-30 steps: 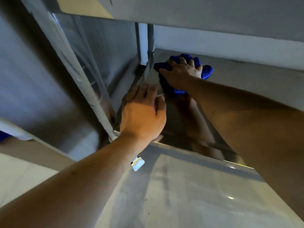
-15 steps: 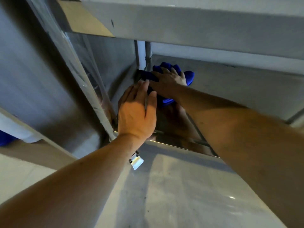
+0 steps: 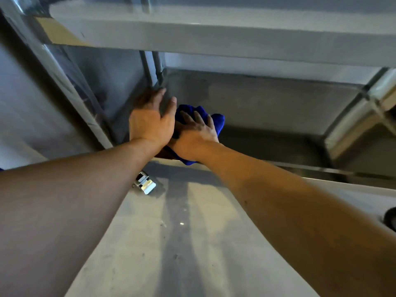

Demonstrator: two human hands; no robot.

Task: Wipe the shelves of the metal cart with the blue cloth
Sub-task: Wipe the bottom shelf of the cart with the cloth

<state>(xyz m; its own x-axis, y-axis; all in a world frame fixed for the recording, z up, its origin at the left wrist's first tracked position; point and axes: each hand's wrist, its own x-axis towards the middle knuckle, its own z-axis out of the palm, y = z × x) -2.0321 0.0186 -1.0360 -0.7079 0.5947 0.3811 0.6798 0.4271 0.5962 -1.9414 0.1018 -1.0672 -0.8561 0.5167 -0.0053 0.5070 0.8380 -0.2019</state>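
Observation:
The blue cloth lies bunched on the lower shelf of the metal cart, near the shelf's front left part. My right hand presses flat on the cloth, fingers spread over it, and the cloth's near end pokes out by my wrist at the front rim. My left hand rests open on the shelf's left side just beside the right hand, fingers reaching toward the rear corner post. Part of the cloth is hidden under both hands.
The upper shelf's front edge overhangs the lower one closely. A slanted cart leg stands at the left, another shiny leg at the right. A caster brake tab sticks out below. The pale floor lies in front.
My right hand has dragged the cloth from the rear left corner toward the front rim. My left hand slid a little further back. The view tilted up, showing more of the upper shelf.

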